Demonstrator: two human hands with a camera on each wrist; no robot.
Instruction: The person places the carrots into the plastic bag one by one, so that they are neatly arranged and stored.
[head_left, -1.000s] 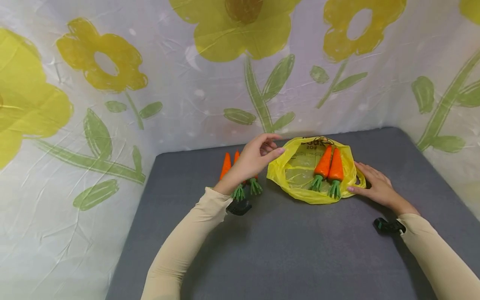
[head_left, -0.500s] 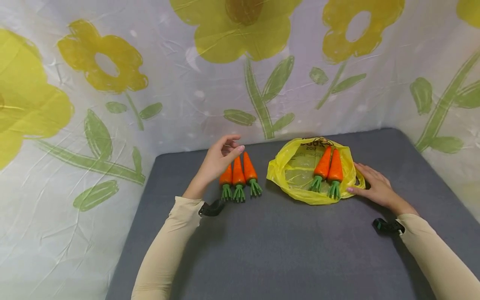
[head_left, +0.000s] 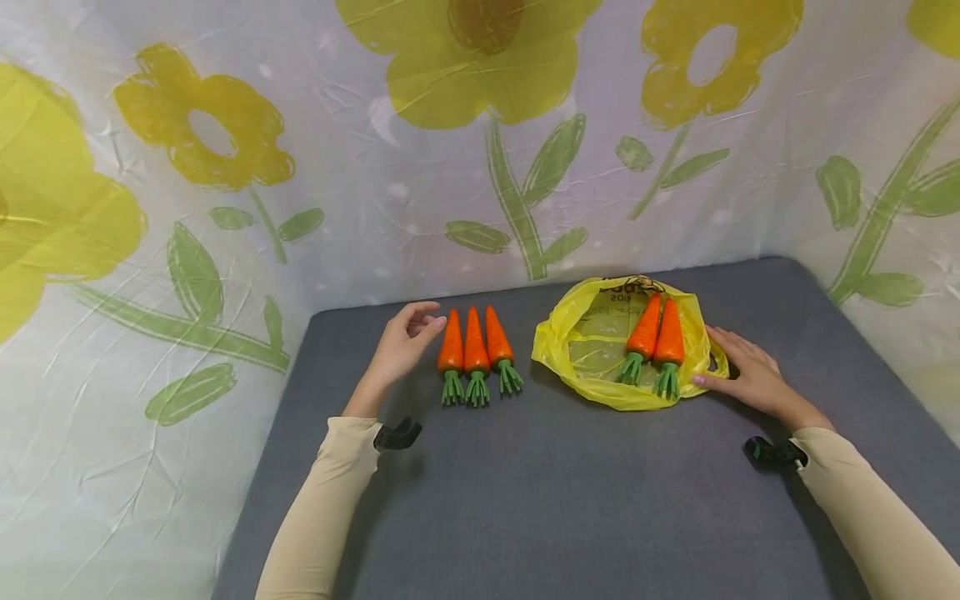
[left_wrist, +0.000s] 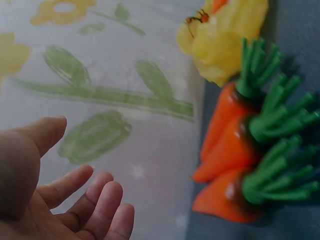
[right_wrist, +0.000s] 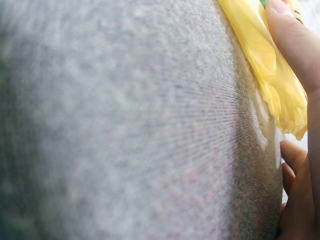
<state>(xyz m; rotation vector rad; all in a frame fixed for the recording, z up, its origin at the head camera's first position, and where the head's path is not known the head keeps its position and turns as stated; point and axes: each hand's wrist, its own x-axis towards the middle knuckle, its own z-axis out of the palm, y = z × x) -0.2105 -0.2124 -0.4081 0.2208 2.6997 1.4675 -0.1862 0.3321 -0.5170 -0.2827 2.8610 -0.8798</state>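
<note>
The yellow bag [head_left: 600, 354] carries dark printing at its far edge, but the letters are too small and creased to read. It lies open on the grey worktop [head_left: 585, 500], right of centre, with two toy carrots [head_left: 657, 333] on it, orange tips pointing far and green tops near. The right hand [head_left: 742, 367] rests flat on the bag's right edge, fingers straight and pressing the plastic down; the right wrist view shows only a fingertip on the yellow film and blurred grey cloth, with the rest of the hand cut off.

Three more carrots [head_left: 474, 348] lie side by side on the worktop, just left of the bag and apart from it. The left hand [head_left: 401, 346] hovers just left of this row, its grip relaxed and spread, holding nothing; whether it touches the nearest carrot cannot be told. The left wrist view is soft, showing loosely curled fingers [left_wrist: 95, 200] and the three carrots' green tops.
</note>
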